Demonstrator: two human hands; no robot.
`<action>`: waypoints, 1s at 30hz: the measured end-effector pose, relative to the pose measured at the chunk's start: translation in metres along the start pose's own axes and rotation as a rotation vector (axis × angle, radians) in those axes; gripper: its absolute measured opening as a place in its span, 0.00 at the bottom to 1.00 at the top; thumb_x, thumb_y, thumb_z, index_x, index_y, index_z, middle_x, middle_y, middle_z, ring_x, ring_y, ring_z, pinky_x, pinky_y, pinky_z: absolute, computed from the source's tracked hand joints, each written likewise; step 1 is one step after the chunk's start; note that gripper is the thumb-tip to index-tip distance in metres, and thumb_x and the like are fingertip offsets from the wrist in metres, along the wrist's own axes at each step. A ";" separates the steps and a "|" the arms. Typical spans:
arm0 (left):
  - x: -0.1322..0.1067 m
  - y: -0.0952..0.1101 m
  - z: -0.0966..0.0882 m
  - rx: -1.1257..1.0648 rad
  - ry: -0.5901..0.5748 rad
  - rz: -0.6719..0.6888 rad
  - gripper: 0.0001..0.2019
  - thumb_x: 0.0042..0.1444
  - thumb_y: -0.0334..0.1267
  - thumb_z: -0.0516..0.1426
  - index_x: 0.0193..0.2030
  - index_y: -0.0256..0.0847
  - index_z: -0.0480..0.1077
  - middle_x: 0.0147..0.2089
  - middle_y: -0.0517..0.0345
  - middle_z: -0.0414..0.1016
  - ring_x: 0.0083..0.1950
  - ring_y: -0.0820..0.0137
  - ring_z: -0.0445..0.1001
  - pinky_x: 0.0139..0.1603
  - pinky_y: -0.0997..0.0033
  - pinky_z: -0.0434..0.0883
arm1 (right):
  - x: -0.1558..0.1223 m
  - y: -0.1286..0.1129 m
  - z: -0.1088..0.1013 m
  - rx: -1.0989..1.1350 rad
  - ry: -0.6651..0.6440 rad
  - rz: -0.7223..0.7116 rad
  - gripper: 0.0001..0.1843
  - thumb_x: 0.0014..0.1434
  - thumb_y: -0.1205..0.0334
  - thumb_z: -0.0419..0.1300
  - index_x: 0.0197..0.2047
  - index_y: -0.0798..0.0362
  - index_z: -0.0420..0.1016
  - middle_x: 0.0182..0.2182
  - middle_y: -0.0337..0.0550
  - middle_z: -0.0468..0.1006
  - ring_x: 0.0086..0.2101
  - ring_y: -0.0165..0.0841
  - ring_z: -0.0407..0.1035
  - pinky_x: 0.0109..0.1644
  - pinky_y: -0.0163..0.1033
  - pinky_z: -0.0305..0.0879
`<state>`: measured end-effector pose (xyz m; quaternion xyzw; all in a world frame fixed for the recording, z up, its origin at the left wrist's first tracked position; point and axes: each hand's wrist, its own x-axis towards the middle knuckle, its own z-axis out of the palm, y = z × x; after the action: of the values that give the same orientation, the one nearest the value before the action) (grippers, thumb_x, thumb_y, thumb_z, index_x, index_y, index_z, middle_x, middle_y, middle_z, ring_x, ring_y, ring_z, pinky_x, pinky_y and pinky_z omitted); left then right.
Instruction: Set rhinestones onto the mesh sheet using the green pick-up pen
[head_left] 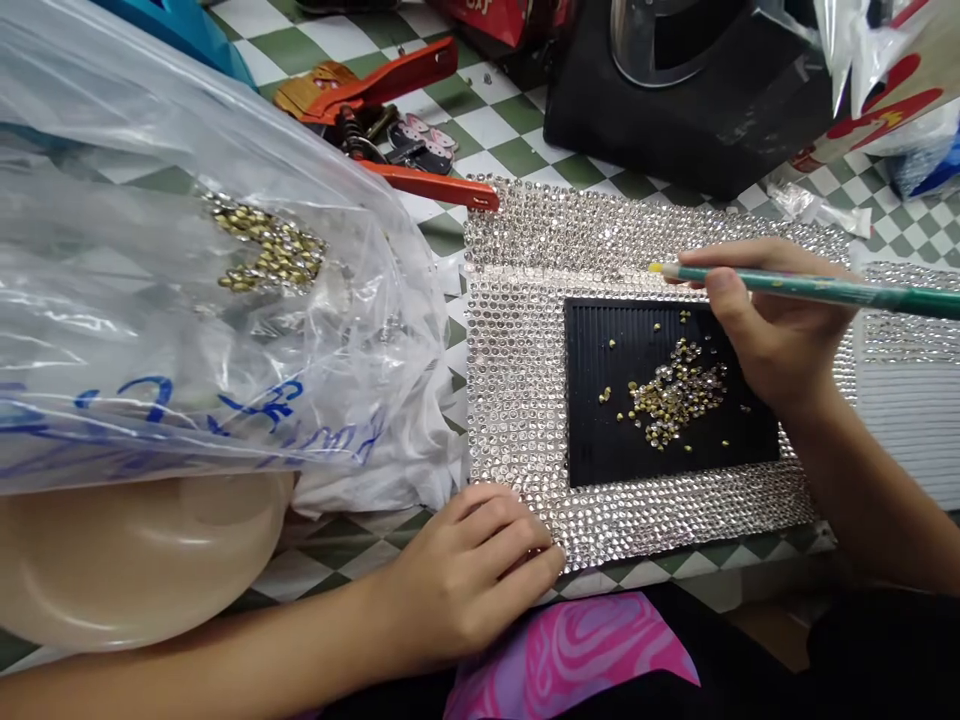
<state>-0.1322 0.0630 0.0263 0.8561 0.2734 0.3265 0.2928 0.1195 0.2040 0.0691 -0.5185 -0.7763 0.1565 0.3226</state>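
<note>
My right hand [780,320] is closed around a green pencil-like stick [840,288]. Its yellow tip points left, just over a pale strip between rows of stones on a rhinestone-covered sheet [517,380]. Below that hand a black ridged tray [600,450] lies on the sheet, bearing a heap of small pointed rhinestones [675,395], some gold side up and some clear side up. My left hand [480,570] rests at the sheet's lower left corner with fingers loosely bent and slightly apart; its thumb is hidden.
A clear plastic bag [360,350] with loose rhinestones [270,245] and blue writing lies left, over a cream bowl [150,560]. An orange-handled clamp [420,185] touches the sheet's upper left corner. Behind stands a black box [645,120]. Another partly stoned sheet [907,420] lies right.
</note>
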 end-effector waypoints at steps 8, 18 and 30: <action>0.002 0.001 0.000 -0.011 -0.002 0.007 0.13 0.62 0.27 0.46 0.39 0.32 0.71 0.35 0.54 0.72 0.39 0.70 0.65 0.45 0.65 0.61 | 0.007 0.004 0.008 -0.098 -0.086 -0.051 0.09 0.55 0.65 0.57 0.38 0.51 0.75 0.34 0.37 0.77 0.36 0.27 0.67 0.44 0.40 0.64; 0.000 0.000 0.000 -0.009 -0.002 0.002 0.13 0.62 0.27 0.45 0.39 0.32 0.71 0.34 0.55 0.72 0.38 0.70 0.65 0.45 0.66 0.61 | 0.006 0.004 0.009 -0.087 -0.062 -0.060 0.09 0.55 0.65 0.57 0.39 0.51 0.75 0.34 0.36 0.77 0.36 0.26 0.66 0.45 0.38 0.63; 0.000 0.000 0.000 0.009 0.005 0.011 0.13 0.62 0.27 0.45 0.38 0.33 0.71 0.34 0.55 0.72 0.38 0.70 0.64 0.45 0.65 0.61 | -0.003 -0.002 -0.006 -0.082 0.036 -0.053 0.12 0.53 0.68 0.57 0.41 0.50 0.75 0.35 0.38 0.77 0.36 0.31 0.70 0.43 0.43 0.65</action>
<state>-0.1318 0.0634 0.0263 0.8580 0.2708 0.3291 0.2867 0.1229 0.2001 0.0732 -0.5135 -0.7895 0.1064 0.3190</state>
